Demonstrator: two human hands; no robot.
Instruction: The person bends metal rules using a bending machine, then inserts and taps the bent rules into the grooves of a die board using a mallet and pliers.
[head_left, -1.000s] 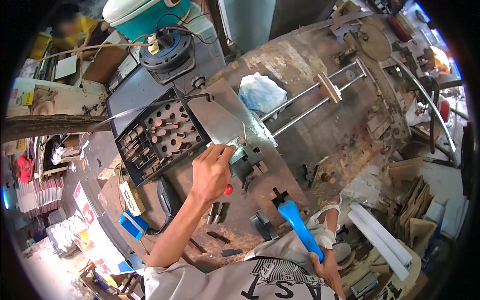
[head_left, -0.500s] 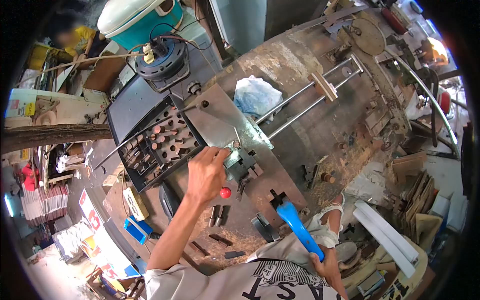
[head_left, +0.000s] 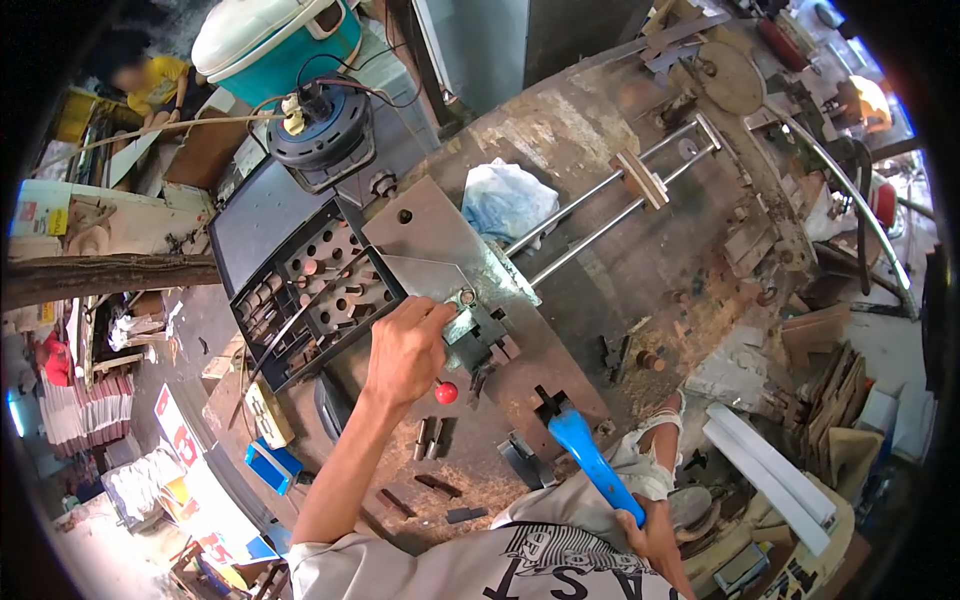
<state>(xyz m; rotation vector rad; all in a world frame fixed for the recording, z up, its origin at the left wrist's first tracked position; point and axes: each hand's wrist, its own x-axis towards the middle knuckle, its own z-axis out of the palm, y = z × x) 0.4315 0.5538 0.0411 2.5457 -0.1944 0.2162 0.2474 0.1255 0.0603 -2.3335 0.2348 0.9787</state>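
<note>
My left hand point(head_left: 405, 350) is closed, with its fingertips at a metal bending fixture point(head_left: 480, 335) on the steel plate. What they pinch is hidden. A thin bent rod point(head_left: 415, 260) runs from the fixture, close to these fingertips, back over the open case of round metal parts. Below the wrist sits a red ball knob point(head_left: 445, 393). My right hand point(head_left: 652, 530) is wrapped round the lower end of a blue lever handle point(head_left: 595, 462), whose upper end meets a dark metal bracket on the plate.
The black case point(head_left: 385, 315) stands left of the steel plate point(head_left: 430, 215). Two parallel steel rails point(head_left: 590, 205) with a cross block extend to the upper right, beside a crumpled cloth point(head_left: 510, 195). Small metal pieces lie on the bench. Another person point(head_left: 160, 85) is at upper left.
The bent rod has swung, its long far end moving down and to the right across the case. Both hands stay nearly where they were, and the view has shifted slightly.
</note>
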